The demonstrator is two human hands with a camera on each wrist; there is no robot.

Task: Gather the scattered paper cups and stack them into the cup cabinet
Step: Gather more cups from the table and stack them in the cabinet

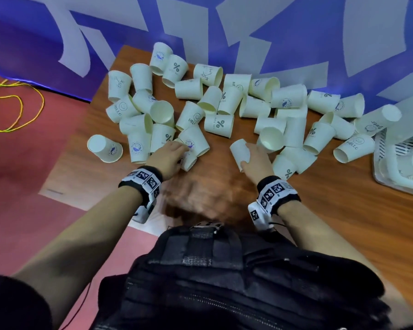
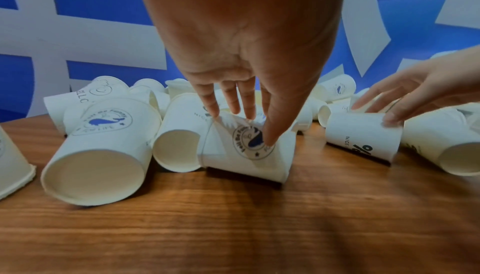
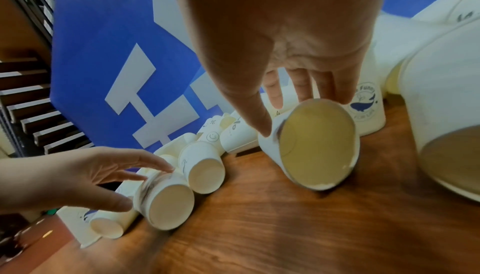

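**Entry: paper cups, gathering barely begun**

Head view: I log several dozen loose paper cups (image 1: 215,108) strewn on their sides over the wooden table (image 1: 224,194). The white cup cabinet (image 1: 401,160) sits at the table's right edge, some stacked cups apparently inside. My left hand (image 1: 168,154) and right hand (image 1: 255,159) each reach a cup at the pile's near edge, closest to me.

Left wrist view: fingers (image 2: 270,134) and thumb curl over a lying whale-print cup (image 2: 246,151), closing on it; it rests on the table.

Right wrist view: thumb and fingers (image 3: 303,85) pinch a plain cup (image 3: 317,144) near its rim, the cup tilted, its lower edge at the table.

Status, by my judgement: nearly all cups remain to be nested and stowed.
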